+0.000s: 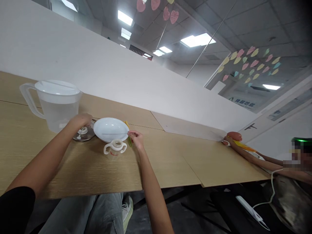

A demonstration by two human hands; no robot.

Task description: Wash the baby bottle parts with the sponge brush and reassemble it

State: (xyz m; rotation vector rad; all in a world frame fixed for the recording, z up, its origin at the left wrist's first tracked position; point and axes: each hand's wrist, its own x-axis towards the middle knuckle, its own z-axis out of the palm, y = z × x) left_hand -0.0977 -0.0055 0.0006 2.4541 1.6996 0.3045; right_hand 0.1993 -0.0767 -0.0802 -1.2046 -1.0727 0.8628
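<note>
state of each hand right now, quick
Left hand: over the metal tray; grasp can't be told.
Right hand: closed, holding a thin rod at the white bowl.

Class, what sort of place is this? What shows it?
Probably an office or shared workroom: bright rectangular ceiling lights, pastel heart-shaped paper notes and a long pale wood-look table against a white partition.

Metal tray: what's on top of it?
A white piece, perhaps a lid, shows on the metal tray; the left hand covers its far part, hiding anything there.
</note>
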